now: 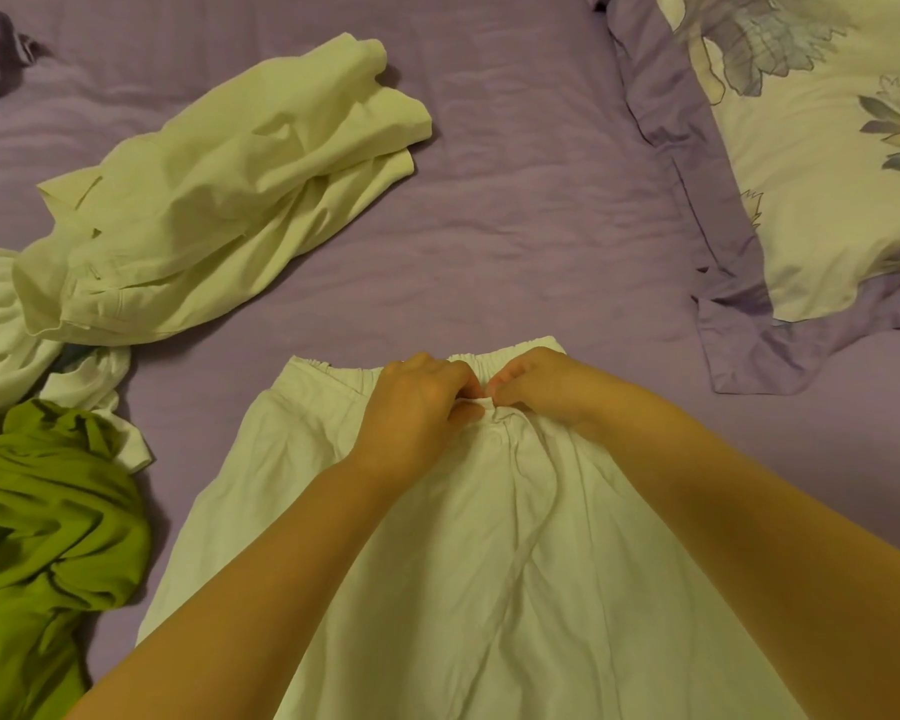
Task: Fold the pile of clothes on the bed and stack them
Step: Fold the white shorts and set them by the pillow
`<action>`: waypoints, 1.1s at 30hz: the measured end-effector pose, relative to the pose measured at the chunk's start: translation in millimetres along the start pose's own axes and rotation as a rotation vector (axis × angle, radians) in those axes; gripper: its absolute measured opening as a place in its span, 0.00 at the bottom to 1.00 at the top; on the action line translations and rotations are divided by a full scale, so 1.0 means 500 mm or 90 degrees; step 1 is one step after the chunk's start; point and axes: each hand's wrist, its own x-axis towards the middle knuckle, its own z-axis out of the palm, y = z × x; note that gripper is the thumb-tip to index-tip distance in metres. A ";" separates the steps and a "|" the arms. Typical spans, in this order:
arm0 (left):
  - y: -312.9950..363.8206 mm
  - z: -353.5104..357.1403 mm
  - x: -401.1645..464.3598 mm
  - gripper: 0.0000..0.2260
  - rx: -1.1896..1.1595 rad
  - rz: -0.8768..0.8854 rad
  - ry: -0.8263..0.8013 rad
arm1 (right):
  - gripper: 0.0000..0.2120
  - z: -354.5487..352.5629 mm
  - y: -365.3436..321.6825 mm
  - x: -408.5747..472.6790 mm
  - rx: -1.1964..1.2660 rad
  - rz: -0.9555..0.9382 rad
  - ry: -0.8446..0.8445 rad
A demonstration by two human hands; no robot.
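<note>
While both hands [484, 402] pinch, trousers [489, 563] lie waistband-away

L hand [417, 402], R hand [546, 389] — pinching white garment [489, 563]

White trousers [437, 537]; pale yellow-green shirt [219, 200]; bright green garment [48, 537]; plain lilac bed sheet [515, 200]; cream pillow [822, 174], lilac-bordered, floral print.

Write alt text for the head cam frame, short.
Two bare hands, left hand and right hand, pinch a bunch of fabric near the elastic waistband of a white garment spread on a purple bedsheet. Unfolded pale yellow clothes and a green garment lie left; floral pillow right.
</note>
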 end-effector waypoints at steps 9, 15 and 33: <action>-0.001 -0.005 0.005 0.07 0.133 0.126 0.077 | 0.09 -0.007 -0.008 -0.005 -0.001 0.016 -0.019; 0.003 0.011 0.001 0.05 0.225 0.174 0.130 | 0.10 -0.003 -0.001 0.001 -0.010 -0.012 -0.027; -0.020 0.007 0.012 0.09 -0.168 -0.061 -0.173 | 0.12 0.053 0.092 0.005 -0.206 -0.256 0.192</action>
